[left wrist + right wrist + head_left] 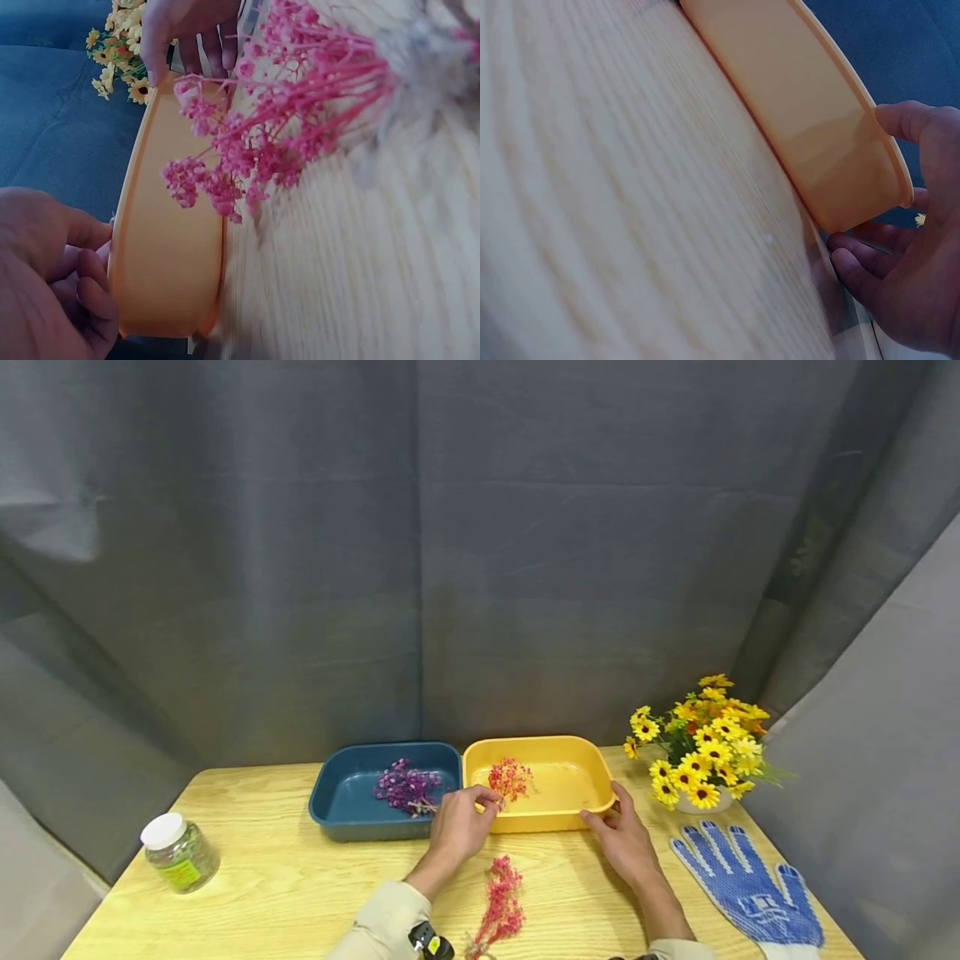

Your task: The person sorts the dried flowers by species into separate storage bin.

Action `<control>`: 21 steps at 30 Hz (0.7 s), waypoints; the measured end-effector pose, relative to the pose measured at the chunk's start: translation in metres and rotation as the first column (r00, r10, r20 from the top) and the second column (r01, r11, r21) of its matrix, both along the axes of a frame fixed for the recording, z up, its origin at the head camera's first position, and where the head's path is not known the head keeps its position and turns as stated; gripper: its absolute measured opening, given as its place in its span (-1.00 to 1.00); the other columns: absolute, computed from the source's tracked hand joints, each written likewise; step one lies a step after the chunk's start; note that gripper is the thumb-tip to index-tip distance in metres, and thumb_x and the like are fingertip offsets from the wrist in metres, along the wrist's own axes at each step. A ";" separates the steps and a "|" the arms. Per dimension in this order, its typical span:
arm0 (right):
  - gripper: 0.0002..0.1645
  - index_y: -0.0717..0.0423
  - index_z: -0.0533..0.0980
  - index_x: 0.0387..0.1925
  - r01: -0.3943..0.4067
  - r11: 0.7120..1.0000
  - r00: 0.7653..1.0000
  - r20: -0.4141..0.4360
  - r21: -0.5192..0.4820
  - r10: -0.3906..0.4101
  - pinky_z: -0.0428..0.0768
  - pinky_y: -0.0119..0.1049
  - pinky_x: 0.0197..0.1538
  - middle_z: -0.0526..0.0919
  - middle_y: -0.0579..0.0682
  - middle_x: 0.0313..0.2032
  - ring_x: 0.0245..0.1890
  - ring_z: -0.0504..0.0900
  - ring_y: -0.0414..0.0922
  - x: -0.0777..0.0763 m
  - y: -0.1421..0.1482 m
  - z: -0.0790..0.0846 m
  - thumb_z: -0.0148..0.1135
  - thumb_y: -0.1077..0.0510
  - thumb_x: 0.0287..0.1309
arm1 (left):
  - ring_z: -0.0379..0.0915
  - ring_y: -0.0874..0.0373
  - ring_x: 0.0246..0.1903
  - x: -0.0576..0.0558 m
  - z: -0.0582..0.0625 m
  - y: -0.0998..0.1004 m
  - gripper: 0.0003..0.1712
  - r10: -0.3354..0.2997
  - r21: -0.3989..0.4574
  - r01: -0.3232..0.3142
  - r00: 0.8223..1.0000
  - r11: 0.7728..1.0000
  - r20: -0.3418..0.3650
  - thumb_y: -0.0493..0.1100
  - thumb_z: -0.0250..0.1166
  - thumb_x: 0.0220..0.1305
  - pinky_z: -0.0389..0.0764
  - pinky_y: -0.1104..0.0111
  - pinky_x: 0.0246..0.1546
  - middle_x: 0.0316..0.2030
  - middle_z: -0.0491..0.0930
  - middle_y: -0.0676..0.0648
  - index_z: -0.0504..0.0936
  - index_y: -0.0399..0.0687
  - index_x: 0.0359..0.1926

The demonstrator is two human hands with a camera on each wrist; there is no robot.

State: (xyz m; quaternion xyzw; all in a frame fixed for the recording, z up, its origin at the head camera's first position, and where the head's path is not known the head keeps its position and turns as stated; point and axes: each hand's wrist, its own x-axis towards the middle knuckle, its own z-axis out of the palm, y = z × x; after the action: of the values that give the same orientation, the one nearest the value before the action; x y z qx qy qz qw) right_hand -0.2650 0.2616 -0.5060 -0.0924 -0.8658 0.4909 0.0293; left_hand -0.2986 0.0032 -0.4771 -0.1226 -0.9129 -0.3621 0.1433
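On the wooden bench (262, 868), a blue tray (352, 793) holds a purple sprig (408, 787), and a clear jar with a white lid (178, 852) stands near the left edge. At the right, a white pot of yellow flowers (701, 743) stands behind a blue-and-white work glove (750, 885) lying flat, with a grey curtain (450, 543) behind everything.

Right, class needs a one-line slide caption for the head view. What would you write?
Both hands at a yellow tray on a wooden table: left hand by pink sprigs, right hand on its corner.
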 end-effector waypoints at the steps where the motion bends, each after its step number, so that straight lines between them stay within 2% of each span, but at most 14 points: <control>1: 0.21 -0.04 -0.25 0.53 0.000 1.000 1.000 -0.003 -0.002 0.000 0.30 0.17 0.29 0.29 0.28 0.38 0.28 0.43 0.16 0.000 0.000 0.000 0.08 -0.48 0.15 | 0.63 0.18 -0.37 0.000 0.000 0.001 -0.87 0.000 0.000 0.000 1.000 1.000 0.008 -0.12 0.29 0.17 0.47 0.44 -0.46 -0.43 0.69 0.20 0.74 0.17 -0.28; 7: 0.16 -0.05 -0.23 0.53 0.003 1.000 1.000 -0.008 0.004 -0.003 0.29 0.17 0.30 0.27 0.28 0.38 0.29 0.42 0.17 0.000 0.000 0.000 0.09 -0.43 0.18 | 0.64 0.15 -0.27 0.002 0.000 0.003 -0.86 0.002 0.011 -0.003 0.998 1.000 0.063 -0.03 0.29 0.20 0.48 0.40 -0.39 -0.36 0.70 0.22 0.73 0.18 -0.23; 10: 0.15 -0.04 -0.23 0.53 0.006 1.000 1.000 -0.008 0.011 -0.006 0.29 0.17 0.30 0.27 0.28 0.38 0.29 0.42 0.18 0.000 0.001 0.001 0.10 -0.41 0.19 | 0.64 0.15 -0.24 0.001 -0.001 0.003 -0.84 -0.029 0.004 0.029 0.996 1.000 0.088 0.00 0.27 0.24 0.48 0.38 -0.39 -0.28 0.72 0.20 0.74 0.20 -0.21; 14: 0.17 -0.03 -0.24 0.53 0.005 1.000 1.000 -0.004 0.010 -0.005 0.30 0.16 0.29 0.26 0.28 0.39 0.29 0.42 0.18 0.000 0.001 0.001 0.09 -0.43 0.18 | 0.64 0.15 -0.19 0.001 -0.002 0.006 -0.79 -0.101 -0.023 0.105 0.985 0.994 0.137 0.05 0.22 0.29 0.52 0.32 -0.34 -0.17 0.73 0.18 0.74 0.26 -0.14; 17: 0.19 -0.04 -0.26 0.54 0.002 1.000 1.000 0.002 0.007 -0.002 0.32 0.16 0.27 0.26 0.28 0.39 0.28 0.43 0.17 0.001 0.001 -0.001 0.08 -0.45 0.17 | 0.64 0.13 -0.13 0.002 -0.001 0.009 -0.74 -0.121 -0.060 0.132 0.980 0.989 0.161 0.09 0.19 0.32 0.55 0.29 -0.28 -0.11 0.72 0.16 0.71 0.28 -0.05; 21: 0.19 -0.05 -0.26 0.54 0.000 1.000 1.000 0.000 0.005 0.000 0.33 0.16 0.27 0.27 0.27 0.39 0.26 0.45 0.14 0.000 0.000 -0.001 0.07 -0.47 0.16 | 0.63 0.12 -0.20 0.003 0.002 0.012 -0.67 -0.133 -0.106 0.153 0.975 0.983 0.176 0.12 0.15 0.34 0.52 0.29 -0.35 -0.05 0.70 0.11 0.66 0.29 0.05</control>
State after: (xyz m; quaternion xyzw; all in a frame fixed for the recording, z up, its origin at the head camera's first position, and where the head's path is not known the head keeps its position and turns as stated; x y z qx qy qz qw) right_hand -0.2646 0.2620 -0.5066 -0.0923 -0.8669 0.4889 0.0297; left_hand -0.2952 0.0149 -0.4747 -0.1653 -0.9305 -0.3253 0.0319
